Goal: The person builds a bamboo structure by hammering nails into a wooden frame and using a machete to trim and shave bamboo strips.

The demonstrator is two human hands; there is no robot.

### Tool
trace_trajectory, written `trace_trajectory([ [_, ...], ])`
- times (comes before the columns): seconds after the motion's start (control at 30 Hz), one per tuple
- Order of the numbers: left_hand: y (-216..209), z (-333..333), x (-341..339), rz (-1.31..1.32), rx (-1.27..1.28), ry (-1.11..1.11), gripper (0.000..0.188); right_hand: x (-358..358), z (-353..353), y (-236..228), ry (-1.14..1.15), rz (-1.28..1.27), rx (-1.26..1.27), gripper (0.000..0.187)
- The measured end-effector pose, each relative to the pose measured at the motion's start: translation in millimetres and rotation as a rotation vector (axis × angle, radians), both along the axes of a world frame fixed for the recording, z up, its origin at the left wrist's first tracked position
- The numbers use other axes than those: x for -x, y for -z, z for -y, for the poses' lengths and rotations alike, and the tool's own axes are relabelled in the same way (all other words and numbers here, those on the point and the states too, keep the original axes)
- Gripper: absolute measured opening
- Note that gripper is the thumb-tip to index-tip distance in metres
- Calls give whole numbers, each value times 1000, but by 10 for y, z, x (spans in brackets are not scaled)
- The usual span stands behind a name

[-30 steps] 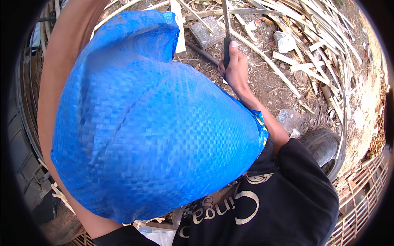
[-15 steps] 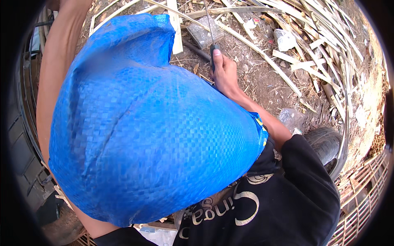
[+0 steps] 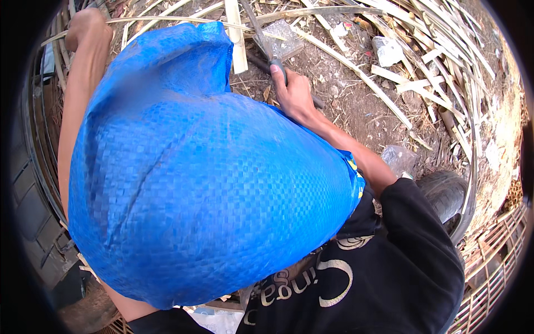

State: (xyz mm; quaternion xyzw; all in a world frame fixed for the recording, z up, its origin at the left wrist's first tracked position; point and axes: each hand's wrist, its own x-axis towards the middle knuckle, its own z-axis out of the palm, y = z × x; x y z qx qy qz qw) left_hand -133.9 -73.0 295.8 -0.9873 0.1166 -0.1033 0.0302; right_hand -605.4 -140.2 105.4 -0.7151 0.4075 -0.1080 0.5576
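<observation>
A blue woven plastic sheet (image 3: 211,167) lies over my lap and fills the middle of the view. My right hand (image 3: 296,96), just past its far right edge, is closed round the dark handle of a knife (image 3: 259,34), whose blade points away and slightly left. At the far left my left hand (image 3: 89,26) is a closed fist on a thin bamboo strip (image 3: 183,19). That strip stretches rightward from the fist, past the sheet's far edge, to the knife blade. The left fingers are partly hidden by the back of the hand.
A grey block (image 3: 285,42) lies on the dirt beyond the knife, beside a flat pale slat (image 3: 236,39) and a dark rod. Many split bamboo strips (image 3: 423,61) are heaped at the far right. A black tyre (image 3: 442,192) and a woven bamboo lattice (image 3: 495,256) are at the right.
My left hand has come further into view at the far left, with the bamboo strip now showing. My right hand has moved slightly left and nearer, and the knife blade has tilted further left.
</observation>
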Motion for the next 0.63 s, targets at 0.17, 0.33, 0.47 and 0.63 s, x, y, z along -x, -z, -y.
trace_trajectory([
  [0.17, 229, 863, 792, -177, 861, -68, 36, 217, 350, 111, 154, -72, 50, 65],
  [0.33, 250, 62, -385, 136, -63, 20, 34, 57, 120, 37, 45, -40, 34, 65],
  [0.47, 367, 392, -39, -21, 11, 67, 39, 120, 227, 86, 80, -110, 68, 67],
  [0.63, 45, 363, 254, -175, 710, -65, 44, 180, 219, 44, 28, -126, 72, 69],
])
